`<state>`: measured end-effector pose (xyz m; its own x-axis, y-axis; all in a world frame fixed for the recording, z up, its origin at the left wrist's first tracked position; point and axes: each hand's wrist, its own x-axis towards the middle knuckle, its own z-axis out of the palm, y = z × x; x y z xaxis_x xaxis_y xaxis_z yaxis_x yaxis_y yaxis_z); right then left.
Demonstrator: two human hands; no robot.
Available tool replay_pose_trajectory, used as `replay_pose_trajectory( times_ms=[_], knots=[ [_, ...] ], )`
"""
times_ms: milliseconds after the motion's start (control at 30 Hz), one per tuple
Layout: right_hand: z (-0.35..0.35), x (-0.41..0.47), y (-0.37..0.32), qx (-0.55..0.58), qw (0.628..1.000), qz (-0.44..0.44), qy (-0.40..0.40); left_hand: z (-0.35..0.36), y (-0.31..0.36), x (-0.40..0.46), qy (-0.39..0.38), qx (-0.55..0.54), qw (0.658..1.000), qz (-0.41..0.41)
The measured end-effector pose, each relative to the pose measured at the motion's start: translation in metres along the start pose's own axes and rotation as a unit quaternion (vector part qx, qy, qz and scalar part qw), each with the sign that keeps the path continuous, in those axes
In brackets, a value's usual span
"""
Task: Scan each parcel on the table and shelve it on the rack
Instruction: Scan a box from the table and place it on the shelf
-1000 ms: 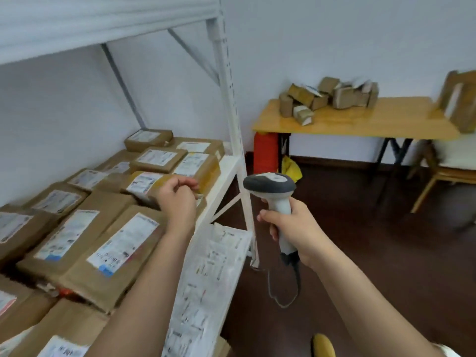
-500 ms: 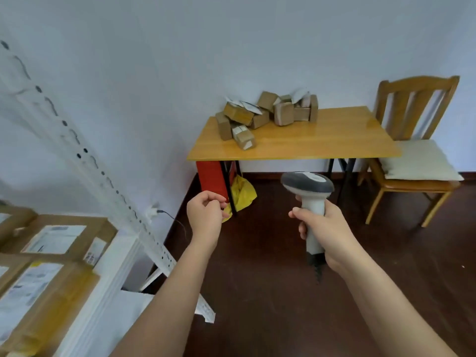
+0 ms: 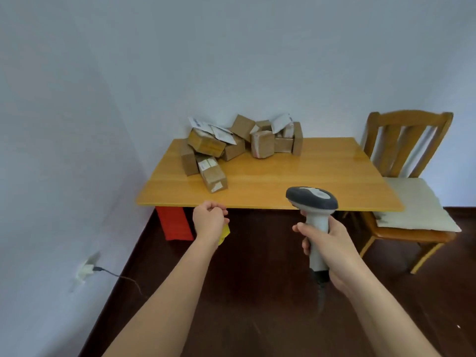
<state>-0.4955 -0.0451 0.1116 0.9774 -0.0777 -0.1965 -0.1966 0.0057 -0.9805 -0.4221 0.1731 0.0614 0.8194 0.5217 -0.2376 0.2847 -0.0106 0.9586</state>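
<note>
**Parcels heaped at the far side of the desk, scanner in the right grip**

Piled parcels (image 3: pixel 239 145) against the wall, beyond both grips, on the far left part of the wooden desk (image 3: pixel 296 181); nearest box (image 3: pixel 212 173) lying ahead of the left grip. Scanner (image 3: pixel 313 210) upright in the right grip (image 3: pixel 327 243), fingers curled round its pale handle, grey head just before the desk's near edge. Left grip (image 3: pixel 209 220) curled, pinching nothing, level with that edge. Right of the right grip, a wooden chair (image 3: pixel 407 176) with pale cushion. Below the left grip, red (image 3: pixel 175 222) and yellow (image 3: pixel 224 233) items under the desk.
</note>
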Motion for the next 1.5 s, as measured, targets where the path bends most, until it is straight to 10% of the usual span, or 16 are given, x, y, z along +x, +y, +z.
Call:
replay_pose_trajectory(
  times_ms=[800,1300,1500],
  knots=[
    [-0.107,0.497,-0.081,-0.023,0.998,0.059,-0.024,0.389,0.073,0.360,-0.077,0.105,0.985,-0.109],
    [-0.069,0.630,-0.058,-0.087,0.982,0.140,-0.091,0.425,0.045,0.481,-0.148,0.275,0.949,0.042],
    [-0.052,0.640,-0.051,-0.094,0.977,0.166,-0.090,0.393,0.019,0.449,0.034,0.203,0.976,0.065]
  ],
)
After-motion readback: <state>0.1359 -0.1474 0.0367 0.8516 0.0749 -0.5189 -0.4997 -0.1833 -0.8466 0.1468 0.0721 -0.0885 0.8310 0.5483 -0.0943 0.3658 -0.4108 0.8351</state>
